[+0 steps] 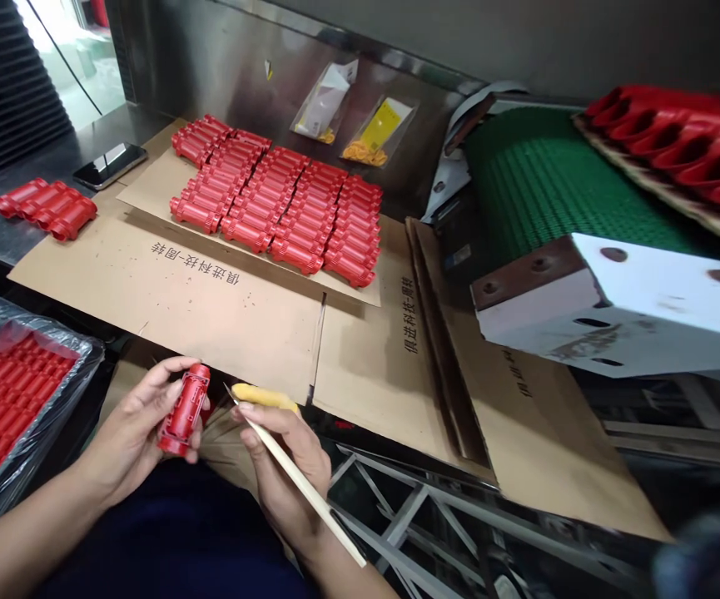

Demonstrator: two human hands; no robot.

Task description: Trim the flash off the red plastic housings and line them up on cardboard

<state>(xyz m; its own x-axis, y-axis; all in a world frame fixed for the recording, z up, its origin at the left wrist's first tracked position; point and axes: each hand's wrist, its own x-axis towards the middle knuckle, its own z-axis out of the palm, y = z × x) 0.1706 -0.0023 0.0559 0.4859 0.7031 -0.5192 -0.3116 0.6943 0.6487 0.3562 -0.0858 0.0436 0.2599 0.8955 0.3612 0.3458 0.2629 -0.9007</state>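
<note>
From the head view, my left hand [138, 428] is curled around a red plastic part [185, 409], fingers wrapped behind it and thumb over its front, so its back side is hidden from me; it sits low in the frame, at about seven o'clock from the centre. My right hand [285, 462] pinches a thin pale stick [300, 481] that runs down toward five o'clock, and a yellow tip [264, 396] juts past my fingers just beside the part; how the tip joins the stick is covered by my fingers. At nine o'clock a plastic-lined bin [53, 391] of more red parts is cut off by the frame edge. The near edge of the cardboard sheet [210, 308] lies right above my hands, bare across its middle, printed with Chinese characters that I read only partly. Rows of red parts [285, 208] fill the smaller sheet at twelve o'clock. A phone [110, 165] lies at ten o'clock. The green conveyor belt [553, 187] at two o'clock is partly hidden by a white bracket [622, 304].
</note>
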